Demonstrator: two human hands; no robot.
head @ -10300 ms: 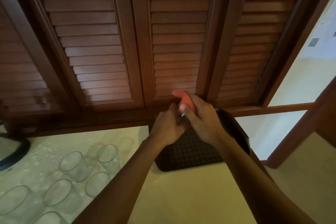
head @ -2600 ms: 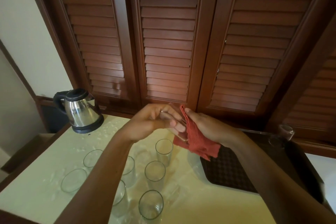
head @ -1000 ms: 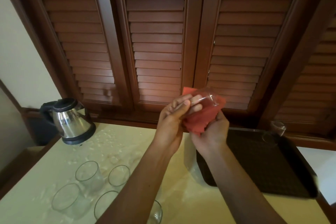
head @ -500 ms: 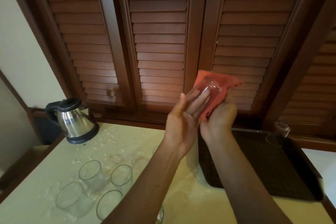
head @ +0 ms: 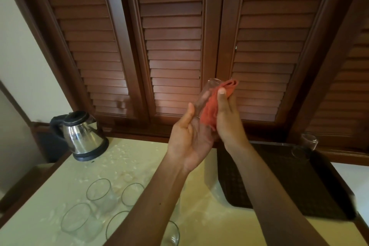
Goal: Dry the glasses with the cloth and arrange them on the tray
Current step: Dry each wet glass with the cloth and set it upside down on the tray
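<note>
I hold a clear glass [head: 206,96] up in front of the shutters, tilted, its base pointing up. My left hand [head: 189,138] cups its lower part with the palm toward me. My right hand [head: 227,120] presses a red cloth [head: 214,104] against the glass's right side. A dark brown tray [head: 289,181] lies on the counter at the right, with one glass [head: 306,145] standing in its far right corner. Several wet glasses [head: 98,192] stand upright on the counter at the lower left, partly hidden by my left forearm.
A steel electric kettle [head: 79,136] stands at the counter's back left. The cream counter [head: 139,166] is spotted with water drops. Dark wooden louvred doors [head: 173,46] rise directly behind the counter.
The glass has turned between my hands: the cloth has shifted from behind it to its right side, bunched under my right thumb. My hands stay raised above the tray's left edge.
</note>
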